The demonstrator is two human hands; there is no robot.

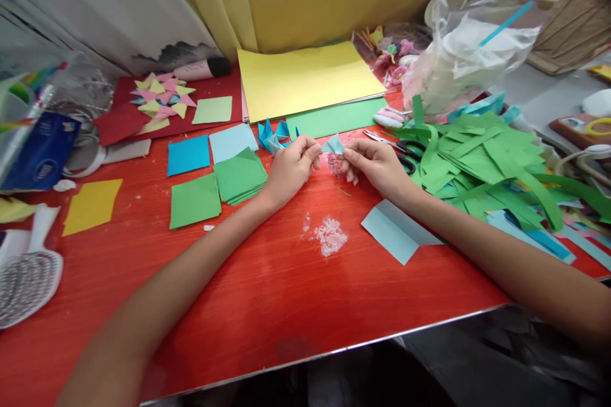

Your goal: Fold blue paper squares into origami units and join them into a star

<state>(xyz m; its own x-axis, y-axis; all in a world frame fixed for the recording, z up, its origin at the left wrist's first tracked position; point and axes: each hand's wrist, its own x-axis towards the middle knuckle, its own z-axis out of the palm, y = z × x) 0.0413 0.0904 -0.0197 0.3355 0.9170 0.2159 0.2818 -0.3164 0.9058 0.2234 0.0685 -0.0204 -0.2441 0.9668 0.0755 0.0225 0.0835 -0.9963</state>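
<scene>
Between my two hands is a small folded light-blue paper piece (334,144), held just above the red table. My right hand (377,165) pinches its right side between thumb and finger. At its left end, the fingers of my left hand (294,166) are pressed together; the exact contact there is hard to see. Behind my left hand, blue folded paper pieces (274,137) stand on the table. A creased light-blue sheet (398,232) lies partly beneath my right forearm.
Green squares (241,175) and blue squares (188,156) lie left of my hands. Scissors (410,151) and a heap of green paper strips (487,165) are at right. Yellow sheets (310,79) lie behind. A plastic bag (468,57) holding a cup stands back right.
</scene>
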